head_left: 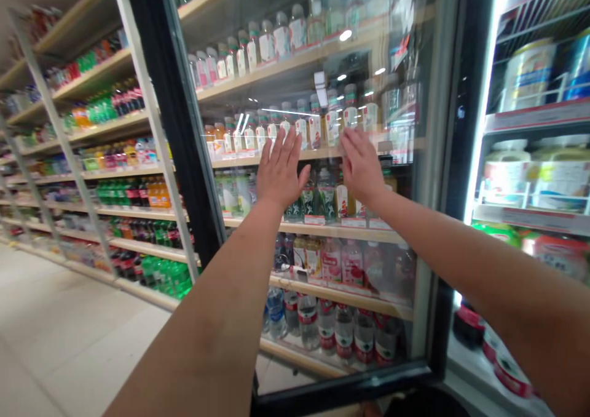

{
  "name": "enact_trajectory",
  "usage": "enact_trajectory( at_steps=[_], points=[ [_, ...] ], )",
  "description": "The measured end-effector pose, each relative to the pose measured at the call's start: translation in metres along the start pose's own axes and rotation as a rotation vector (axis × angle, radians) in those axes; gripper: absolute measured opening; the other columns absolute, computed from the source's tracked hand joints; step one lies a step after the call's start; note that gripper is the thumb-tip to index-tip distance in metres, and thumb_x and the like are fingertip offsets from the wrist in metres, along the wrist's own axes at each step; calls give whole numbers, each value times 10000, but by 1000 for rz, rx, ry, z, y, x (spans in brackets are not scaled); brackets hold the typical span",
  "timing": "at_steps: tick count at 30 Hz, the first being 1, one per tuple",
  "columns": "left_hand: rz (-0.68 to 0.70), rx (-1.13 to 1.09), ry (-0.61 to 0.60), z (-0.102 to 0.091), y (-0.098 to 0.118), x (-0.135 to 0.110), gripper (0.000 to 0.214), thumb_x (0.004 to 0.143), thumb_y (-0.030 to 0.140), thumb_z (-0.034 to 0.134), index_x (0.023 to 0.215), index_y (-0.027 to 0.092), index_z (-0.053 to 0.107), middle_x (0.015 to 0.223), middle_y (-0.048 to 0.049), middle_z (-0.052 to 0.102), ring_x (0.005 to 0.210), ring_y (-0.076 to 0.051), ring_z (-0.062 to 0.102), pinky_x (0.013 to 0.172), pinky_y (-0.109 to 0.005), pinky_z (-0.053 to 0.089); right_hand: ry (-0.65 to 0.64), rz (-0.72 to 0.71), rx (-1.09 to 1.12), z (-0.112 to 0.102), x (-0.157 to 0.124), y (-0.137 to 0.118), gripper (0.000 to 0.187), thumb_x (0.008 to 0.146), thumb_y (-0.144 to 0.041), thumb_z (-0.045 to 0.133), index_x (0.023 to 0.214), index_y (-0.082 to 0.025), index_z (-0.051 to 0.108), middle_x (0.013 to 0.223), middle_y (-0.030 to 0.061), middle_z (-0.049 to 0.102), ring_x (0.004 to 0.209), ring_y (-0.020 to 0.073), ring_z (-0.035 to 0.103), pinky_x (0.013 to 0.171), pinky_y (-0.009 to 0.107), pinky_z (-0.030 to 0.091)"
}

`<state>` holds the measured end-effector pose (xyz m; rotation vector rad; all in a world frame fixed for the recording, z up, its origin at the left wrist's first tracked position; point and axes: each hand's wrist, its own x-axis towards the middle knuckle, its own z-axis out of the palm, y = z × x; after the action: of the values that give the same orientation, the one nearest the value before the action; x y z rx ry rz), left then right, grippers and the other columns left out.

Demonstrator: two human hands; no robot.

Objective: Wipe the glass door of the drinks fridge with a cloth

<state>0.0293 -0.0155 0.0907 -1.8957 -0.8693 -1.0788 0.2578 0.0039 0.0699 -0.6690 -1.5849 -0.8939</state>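
- The left forearm (216,281), smooth and bare, is raised steeply from the bottom edge; the right forearm (470,269) is slanted in from the lower right.
- The left hand (282,170) is laid flat, palm turned to the glass, fingers straight and slightly parted, thumb angled out; its grip is spread wide, with nothing seen held.
- The right hand (362,162) is kept alongside, fingers gathered and bent at the glass; its palm is hidden, so whether anything is gripped cannot be told.
- The glass door (286,85), a smooth, clear sheet streaked with reflections, is found directly before both hands, edged by a broad black frame (184,128).
- To the right, rounded, pale-capped containers (507,168) are held behind thin wire guards in a lit cooler (530,122).
- Through the pane, labelled plastic bottles (343,331) are seen ranked on wood-toned boards (322,227).
- Farther left, tall shelving (159,134) with pale uprights is stood on smooth, pale floor tiles (69,343).
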Motion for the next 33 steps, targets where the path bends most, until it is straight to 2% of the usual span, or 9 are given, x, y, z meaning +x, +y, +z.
enact_trajectory(
  at_steps=[4,10,12,15,17,23,25,29,33],
  points=[
    [10,24,13,0,0,-1,694,1016,387,444,1647,176,249,1713,-92,209,1607,-268,113,1341,-519,79,-203,-216,91,-1,-17,-15,590,963,-125,431,1520,-294,521,1548,32,539,1521,263,402,1280,539,379],
    [26,70,29,0,-1,-2,684,1023,379,456,1644,173,255,1708,-95,222,1604,-267,129,1336,-524,123,54,61,-9,-2,12,3,613,955,-137,398,1541,-284,497,1587,28,488,1547,314,346,1306,621,281],
    [25,57,36,0,-1,-2,679,1022,356,447,1648,188,245,1708,-82,224,1605,-256,125,1337,-521,119,18,14,20,1,-4,-6,601,964,-144,394,1544,-265,496,1588,49,487,1548,307,347,1303,607,300],
    [23,40,31,0,-1,-1,661,1014,284,407,1648,183,249,1712,-72,214,1607,-247,112,1338,-516,99,-164,-187,89,2,-31,-23,577,957,-124,426,1503,-271,545,1543,45,546,1521,272,404,1268,551,393],
    [20,31,21,0,-1,-1,658,1004,254,392,1643,162,263,1714,-80,204,1608,-253,103,1338,-516,82,-223,-259,91,1,-32,-22,568,946,-111,454,1473,-286,574,1522,21,570,1496,256,444,1245,523,434],
    [16,96,4,1,-1,-1,640,1007,241,405,1613,63,303,1707,-132,211,1605,-284,123,1330,-513,88,87,-5,-23,-2,-3,2,552,955,-101,418,1483,-176,561,1537,94,544,1502,284,429,1261,557,388],
    [25,124,9,2,0,-2,634,1016,243,405,1614,59,300,1708,-129,209,1605,-285,127,1328,-506,96,39,-57,-10,0,-16,-7,555,962,-105,428,1496,-198,547,1542,83,542,1520,278,403,1256,555,391],
    [30,135,20,2,-1,-3,630,1023,243,408,1619,74,289,1711,-123,208,1605,-277,127,1327,-499,96,-199,-312,52,2,-41,-28,520,955,-90,474,1447,-204,596,1510,64,582,1486,258,451,1211,494,451],
    [33,130,35,4,-3,-4,628,1026,243,415,1622,89,286,1707,-122,227,1605,-273,130,1326,-500,107,-97,-165,-65,-6,-22,-21,483,951,-99,489,1407,-167,630,1504,73,586,1442,300,488,1194,537,440]
  ],
)
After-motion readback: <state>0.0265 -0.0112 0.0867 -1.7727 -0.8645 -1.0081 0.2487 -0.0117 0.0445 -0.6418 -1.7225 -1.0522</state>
